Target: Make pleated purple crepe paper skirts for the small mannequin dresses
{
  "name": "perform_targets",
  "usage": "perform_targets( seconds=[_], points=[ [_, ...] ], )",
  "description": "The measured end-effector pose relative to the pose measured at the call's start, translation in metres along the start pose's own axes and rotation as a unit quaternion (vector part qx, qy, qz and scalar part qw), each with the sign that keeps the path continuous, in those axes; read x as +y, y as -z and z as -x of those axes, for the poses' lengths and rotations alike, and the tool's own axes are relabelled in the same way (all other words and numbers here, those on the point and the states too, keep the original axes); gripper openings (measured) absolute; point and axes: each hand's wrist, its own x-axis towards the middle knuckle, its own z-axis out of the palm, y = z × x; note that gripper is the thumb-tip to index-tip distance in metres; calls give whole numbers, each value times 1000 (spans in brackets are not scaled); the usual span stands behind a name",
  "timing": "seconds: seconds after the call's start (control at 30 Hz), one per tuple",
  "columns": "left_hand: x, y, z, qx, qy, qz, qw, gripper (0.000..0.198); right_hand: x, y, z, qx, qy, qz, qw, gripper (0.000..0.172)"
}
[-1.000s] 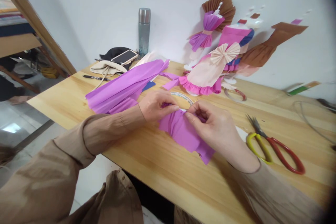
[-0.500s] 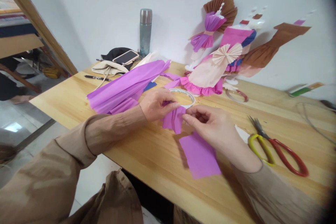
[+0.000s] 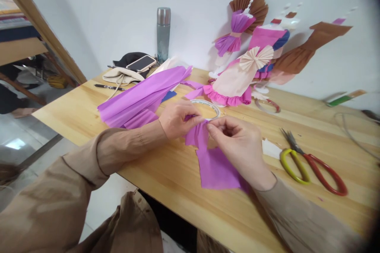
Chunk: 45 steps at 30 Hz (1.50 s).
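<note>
My left hand pinches the gathered upper edge of a purple crepe paper strip. Close to its right, my right hand grips the same edge between thumb and forefinger. Small folds show in the paper between the hands, and its wider flat part hangs down below my right hand. Just behind my fingertips lies a white tape roll, partly hidden by my left hand. A larger folded purple sheet rests on the table to the left.
Scissors with yellow and red handles lie on the wooden table at right. Paper dresses lean against the wall. A flask, a phone, a pen and a green item are farther back.
My right hand has shifted slightly, its wrist moving left. The hanging part of the purple strip has turned and moved up and left, now meeting the gathered part.
</note>
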Motion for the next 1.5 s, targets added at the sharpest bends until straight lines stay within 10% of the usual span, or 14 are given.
perform_targets(
  seconds=[1.5],
  points=[
    [2,-6,3,40,-27,-53,997,42,6,-6,2,37,5,-1,999,19]
  ],
)
